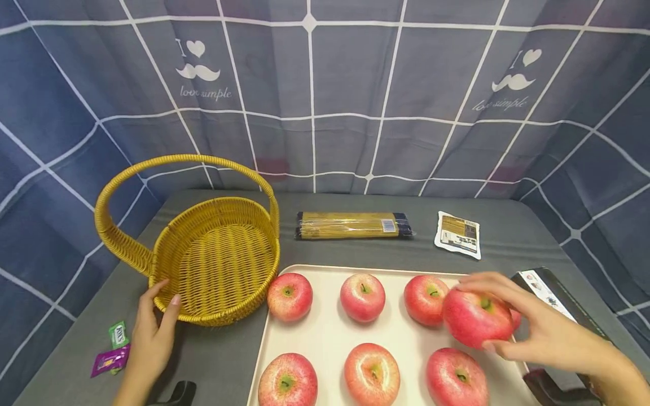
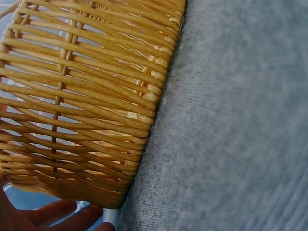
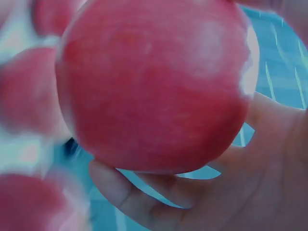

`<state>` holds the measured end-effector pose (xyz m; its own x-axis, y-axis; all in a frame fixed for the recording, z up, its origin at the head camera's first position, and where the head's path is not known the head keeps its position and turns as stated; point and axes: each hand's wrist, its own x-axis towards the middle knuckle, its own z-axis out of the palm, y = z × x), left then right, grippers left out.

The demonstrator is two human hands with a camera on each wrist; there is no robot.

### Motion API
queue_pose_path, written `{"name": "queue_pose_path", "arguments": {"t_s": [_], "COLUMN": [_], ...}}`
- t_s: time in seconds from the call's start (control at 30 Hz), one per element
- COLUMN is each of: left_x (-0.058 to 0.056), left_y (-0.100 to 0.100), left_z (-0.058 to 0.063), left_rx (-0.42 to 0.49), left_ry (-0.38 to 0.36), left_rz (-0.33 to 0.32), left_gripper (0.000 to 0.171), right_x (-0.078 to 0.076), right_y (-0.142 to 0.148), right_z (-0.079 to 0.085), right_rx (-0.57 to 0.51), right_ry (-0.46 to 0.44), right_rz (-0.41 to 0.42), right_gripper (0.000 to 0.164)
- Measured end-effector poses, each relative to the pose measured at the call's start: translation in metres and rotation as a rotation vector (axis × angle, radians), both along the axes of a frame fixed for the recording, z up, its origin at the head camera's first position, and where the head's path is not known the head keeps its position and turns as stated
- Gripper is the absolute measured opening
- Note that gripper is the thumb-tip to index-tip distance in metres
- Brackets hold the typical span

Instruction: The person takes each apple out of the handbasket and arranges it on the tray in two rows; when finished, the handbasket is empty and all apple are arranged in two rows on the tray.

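My right hand (image 1: 533, 327) holds a red apple (image 1: 474, 321) above the right part of a cream tray (image 1: 325, 338), thumb on one side and fingers on the other. In the right wrist view this apple (image 3: 159, 86) fills the middle, with fingers curving under it. Several more apples, such as one near the tray's middle (image 1: 372, 372), sit on the tray in rows; another is mostly hidden behind the held one. At the left, my left hand (image 1: 152, 338) touches the near-left rim of a yellow woven basket (image 1: 215, 265), its fingers loosely extended beside the wall (image 2: 77, 106).
A plastic-wrapped bamboo bundle (image 1: 350, 225) and a white packet (image 1: 459, 234) lie behind the tray. A black-and-white box (image 1: 553, 299) is at the right. Small green (image 1: 118, 334) and purple wrappers (image 1: 110, 361) lie left of my left hand. The basket's tall handle (image 1: 183, 160) arches over it.
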<state>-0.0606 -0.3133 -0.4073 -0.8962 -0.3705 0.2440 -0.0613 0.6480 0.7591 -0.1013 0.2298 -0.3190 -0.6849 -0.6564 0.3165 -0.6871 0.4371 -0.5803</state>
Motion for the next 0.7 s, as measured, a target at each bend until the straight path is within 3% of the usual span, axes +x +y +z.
{"name": "queue_pose_path", "arguments": {"t_s": [0.17, 0.23, 0.33, 0.47, 0.7], "left_x": [-0.002, -0.003, -0.004, -0.004, 0.000], "left_y": [-0.004, -0.005, -0.006, -0.008, -0.012], "left_z": [0.001, 0.002, 0.001, 0.001, 0.007], "left_rx": [0.070, 0.075, 0.032, -0.036, -0.010], "left_ry": [0.014, 0.022, 0.011, -0.017, -0.065], "left_rz": [-0.014, -0.017, 0.004, 0.035, 0.013], "left_gripper": [0.051, 0.051, 0.050, 0.049, 0.055], "right_x": [0.046, 0.056, 0.060, 0.061, 0.072], "right_y": [0.044, 0.052, 0.059, 0.060, 0.064], "right_z": [-0.053, -0.070, -0.091, -0.103, -0.120], "right_rx": [0.028, 0.020, -0.038, -0.057, 0.038], "right_ry": [-0.020, -0.007, 0.038, 0.062, -0.060], "right_rz": [-0.248, -0.284, -0.239, -0.216, -0.419], "right_gripper": [0.079, 0.082, 0.086, 0.091, 0.098]}}
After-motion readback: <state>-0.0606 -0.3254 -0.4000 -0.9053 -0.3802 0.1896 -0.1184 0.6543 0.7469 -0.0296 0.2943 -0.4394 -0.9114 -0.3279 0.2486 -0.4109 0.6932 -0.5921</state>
